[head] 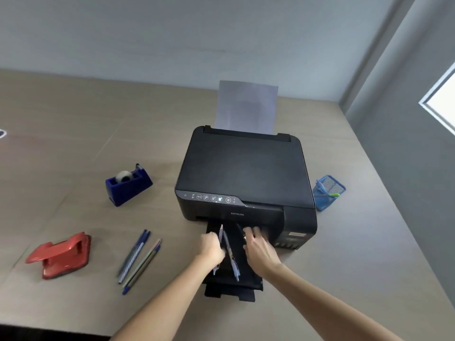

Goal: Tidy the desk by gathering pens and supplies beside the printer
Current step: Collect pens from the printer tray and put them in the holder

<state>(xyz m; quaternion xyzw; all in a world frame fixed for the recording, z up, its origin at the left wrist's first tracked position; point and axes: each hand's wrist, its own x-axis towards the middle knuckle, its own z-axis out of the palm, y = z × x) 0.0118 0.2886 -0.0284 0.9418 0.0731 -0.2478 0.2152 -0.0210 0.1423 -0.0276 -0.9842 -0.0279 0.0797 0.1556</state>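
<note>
Both my hands are out over the black plastic output tray (242,263) that sticks out of the front of the black inkjet printer (242,173). My left hand (212,247) has its fingers (209,238) curled shut around a couple of white-barrelled pens (227,252), which angle down across the tray just to the right of that fist. My right hand (258,249) sits just beside them on the other side, fingers spread loose over the tray near the printer's slot; there may be a dark pen under them, but it's too blurry, so I can't tell if that hand is gripping anything.

Well off to the left of my left hand, a loose bunch of blue and grey pens (139,260) lies on the beige desk (73,143). Further left is a red hole punch (60,254), and up from there a dark blue tape dispenser (128,187). Way off to the right of my right hand, past the printer, stands a blue wire-mesh pen cup (328,191). White paper (246,107) stands in the rear feed.
</note>
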